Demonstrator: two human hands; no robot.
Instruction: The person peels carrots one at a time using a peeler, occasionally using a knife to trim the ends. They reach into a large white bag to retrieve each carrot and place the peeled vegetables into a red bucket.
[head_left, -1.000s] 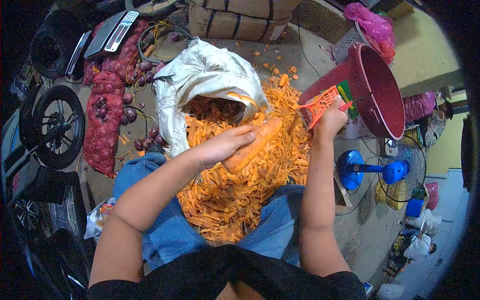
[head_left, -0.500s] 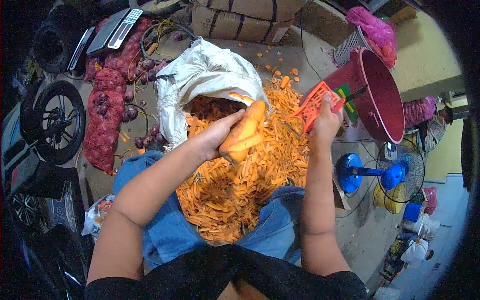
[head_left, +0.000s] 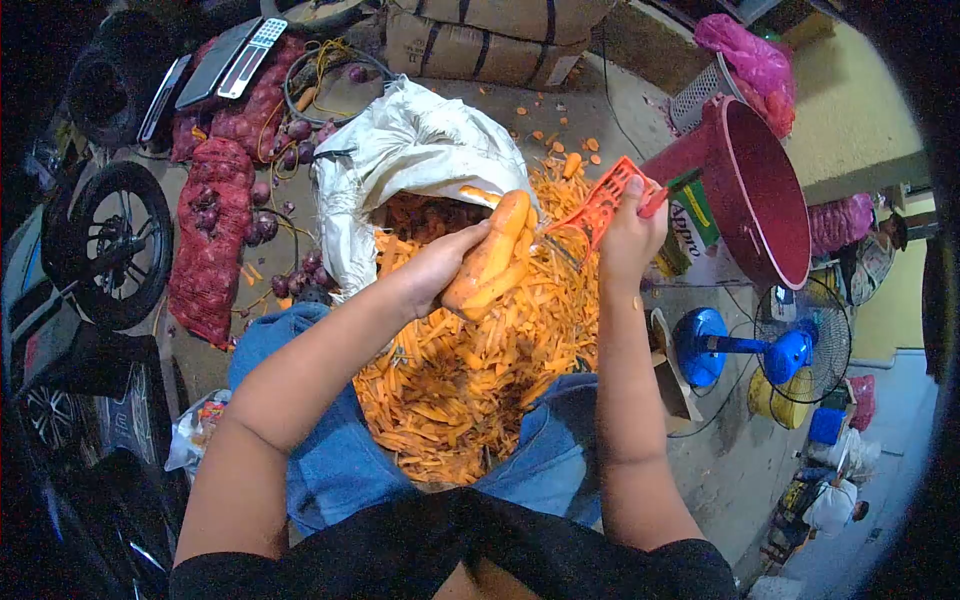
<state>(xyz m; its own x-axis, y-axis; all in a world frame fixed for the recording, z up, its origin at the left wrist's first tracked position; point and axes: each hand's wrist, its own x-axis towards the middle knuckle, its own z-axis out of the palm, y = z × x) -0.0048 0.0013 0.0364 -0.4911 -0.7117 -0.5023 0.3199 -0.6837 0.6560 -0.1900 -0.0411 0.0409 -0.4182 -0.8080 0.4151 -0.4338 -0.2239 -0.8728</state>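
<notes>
My left hand [head_left: 447, 268] is closed around a large carrot [head_left: 492, 260], which looks mostly peeled and lumpy or forked; its upper end points away from me. In my right hand [head_left: 630, 235] is an orange-red plastic peeler [head_left: 603, 203] with holes in its body. Its forked head points toward the carrot, a little to the right of it, and appears apart from it. Beneath both hands lies a wide heap of carrot peelings [head_left: 450, 400] between my knees. Beyond the left hand, a white woven sack [head_left: 420, 125] lies with its mouth facing me and carrots in shadow inside.
Red net bags of onions [head_left: 207, 240] lie at left, beside a wheel [head_left: 115, 245] and under a scale [head_left: 235, 65]. A dark red bucket [head_left: 765, 190] and a blue fan [head_left: 745, 343] stand at right. Taped cartons [head_left: 490, 45] are at the back.
My right hand has moved left with the peeler, bringing its head closer to the carrot. The carrot has shifted slightly and turned a little in my left hand.
</notes>
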